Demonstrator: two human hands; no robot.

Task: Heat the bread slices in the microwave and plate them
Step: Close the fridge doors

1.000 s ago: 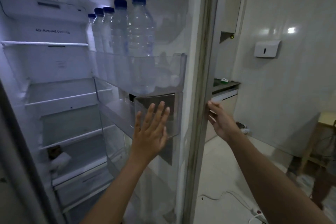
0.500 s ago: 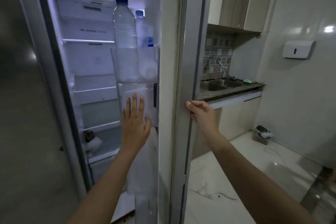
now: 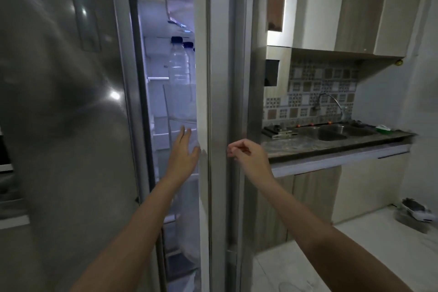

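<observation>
Two bare hands work at the fridge door (image 3: 220,102), which stands narrowly ajar with the lit interior showing through the gap; left hand (image 3: 183,150), at 8 o'clock of frame centre, has its fingers straight and close together, laid flat on the door's inner side; it holds nothing; right hand (image 3: 246,154), at 5 o'clock of centre, has loosely curled fingers, is empty, and sits just beside the door's outer face; contact there cannot be told.

At 12 o'clock of the left hand: clear door bin (image 3: 180,104) carrying water bottles (image 3: 177,61), upright. Further off, at 3 o'clock of the right hand: counter (image 3: 331,147), sink (image 3: 331,134), tap (image 3: 330,102).

Bread slices: not in view; no microwave or plate identified either.

Risks, as judged: the left hand lies inside the gap, so a door swinging to could pinch its fingers; a hard swing could topple the bottles; a weak one could leave the door unsealed.
</observation>
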